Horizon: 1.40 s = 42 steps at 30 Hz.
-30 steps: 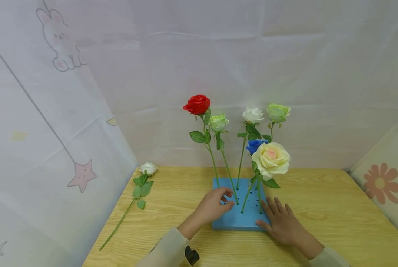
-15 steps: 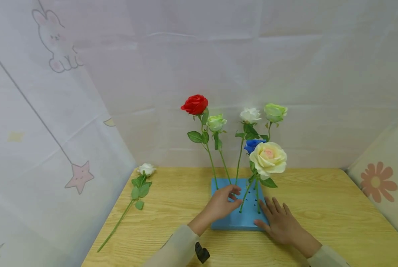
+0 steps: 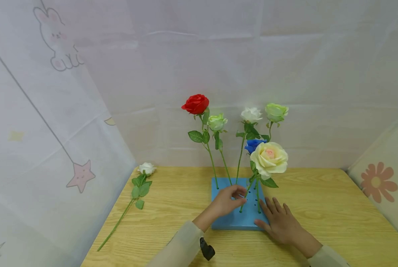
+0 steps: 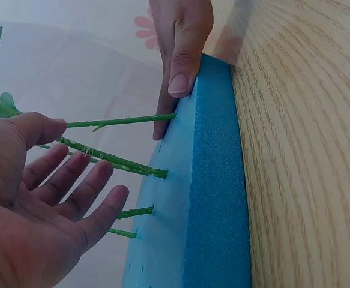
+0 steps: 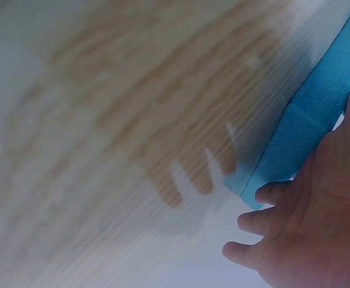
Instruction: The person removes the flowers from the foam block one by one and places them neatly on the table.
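A blue foam block (image 3: 232,221) with small holes holds several upright artificial flowers by their stems. My left hand (image 3: 224,202) is over the block, its thumb and fingertips right at the stem of the cream rose (image 3: 269,159). In the left wrist view that hand's fingers are loosely bent, with a gap between thumb and index finger where a green stem (image 4: 114,160) passes. My right hand (image 3: 280,224) rests with spread fingers on the block's right edge. Behind the cream rose is a blue rose (image 3: 253,145), partly hidden.
Also in the block are a red rose (image 3: 196,104), a white rose (image 3: 251,115) and two light green roses, one left (image 3: 217,122), one right (image 3: 276,112). Another white rose (image 3: 147,168) lies on the wooden table (image 3: 172,200) at the left. A printed cloth (image 3: 172,74) hangs behind.
My left hand has moved right across the block, from beside the left light green rose's stem to the cream rose's stem. The right hand stays at the block's edge.
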### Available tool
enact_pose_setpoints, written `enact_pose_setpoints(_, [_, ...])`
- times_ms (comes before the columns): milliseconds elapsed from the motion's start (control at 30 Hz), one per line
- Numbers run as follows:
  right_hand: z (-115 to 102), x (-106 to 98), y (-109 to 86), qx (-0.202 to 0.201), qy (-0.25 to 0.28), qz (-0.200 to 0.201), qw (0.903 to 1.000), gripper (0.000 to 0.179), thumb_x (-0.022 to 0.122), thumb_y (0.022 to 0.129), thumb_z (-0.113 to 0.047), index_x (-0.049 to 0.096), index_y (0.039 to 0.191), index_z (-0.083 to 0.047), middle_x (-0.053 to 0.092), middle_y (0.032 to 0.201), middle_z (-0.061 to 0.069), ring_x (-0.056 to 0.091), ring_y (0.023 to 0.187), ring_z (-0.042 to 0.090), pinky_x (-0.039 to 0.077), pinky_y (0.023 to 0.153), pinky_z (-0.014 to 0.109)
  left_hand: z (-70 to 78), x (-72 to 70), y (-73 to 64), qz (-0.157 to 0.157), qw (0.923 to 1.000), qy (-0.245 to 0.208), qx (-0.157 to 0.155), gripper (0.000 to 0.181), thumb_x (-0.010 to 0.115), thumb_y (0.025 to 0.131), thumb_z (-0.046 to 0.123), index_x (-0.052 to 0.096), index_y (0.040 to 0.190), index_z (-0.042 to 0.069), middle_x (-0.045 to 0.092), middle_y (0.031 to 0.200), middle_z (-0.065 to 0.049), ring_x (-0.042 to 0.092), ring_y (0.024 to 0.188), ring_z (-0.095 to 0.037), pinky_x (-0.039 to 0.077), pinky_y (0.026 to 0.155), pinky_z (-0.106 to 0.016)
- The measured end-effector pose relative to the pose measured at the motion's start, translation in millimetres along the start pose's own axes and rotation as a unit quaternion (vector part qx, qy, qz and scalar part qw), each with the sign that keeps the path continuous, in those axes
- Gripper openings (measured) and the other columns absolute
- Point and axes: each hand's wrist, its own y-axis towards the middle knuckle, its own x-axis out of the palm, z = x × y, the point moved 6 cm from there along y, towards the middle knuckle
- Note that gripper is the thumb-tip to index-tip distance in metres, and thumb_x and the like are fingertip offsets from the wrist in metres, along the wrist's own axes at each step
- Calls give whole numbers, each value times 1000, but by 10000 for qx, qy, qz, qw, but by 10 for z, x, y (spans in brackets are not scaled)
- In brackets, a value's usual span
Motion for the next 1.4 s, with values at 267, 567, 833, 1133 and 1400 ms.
enact_pose_setpoints(267, [-2, 14, -5, 141, 50, -153, 9998, 78, 45, 103, -60, 39, 155, -2, 35, 158, 27, 29, 144, 54, 24, 107, 77, -70, 41, 23, -122, 9997, -197, -112, 29, 66, 101, 33, 67, 126, 18, 70, 113, 7, 63, 101, -6, 53, 82, -27])
enact_pose_setpoints(567, [11, 36, 6, 176, 67, -180, 9997, 79, 43, 103, -62, 39, 155, -3, 35, 158, 27, 28, 145, 54, 23, 107, 77, -121, 63, 35, -153, 9988, -436, -130, 21, 66, 101, 32, 70, 116, 19, 71, 108, 9, 65, 98, -7, 55, 79, -28])
enact_pose_setpoints(833, [5, 56, 1, 94, 364, -233, 9990, 78, 47, 103, -58, 38, 155, -1, 35, 156, 31, 28, 143, 58, 20, 106, 80, -155, 99, 28, -198, 9941, -1033, -271, 17, 64, 102, 28, 71, 112, 16, 73, 106, 8, 69, 95, -12, 60, 82, -38])
enact_pose_setpoints(1133, [-13, 49, 8, 247, 230, -388, 9987, 81, 42, 103, -62, 35, 157, -3, 33, 159, 28, 26, 146, 54, 21, 109, 77, -146, 83, 22, -86, 9914, -1300, -155, 20, 65, 101, 27, 71, 115, 14, 75, 108, 1, 69, 96, -11, 60, 82, -33])
enact_pose_setpoints(1400, [29, 41, 20, 293, 151, -303, 9990, 80, 42, 102, -63, 36, 157, -4, 34, 159, 27, 27, 145, 54, 22, 108, 77, -62, 25, 50, 52, 9882, -1525, 132, 22, 63, 102, 28, 71, 116, 12, 74, 109, -4, 69, 96, -11, 60, 84, -36])
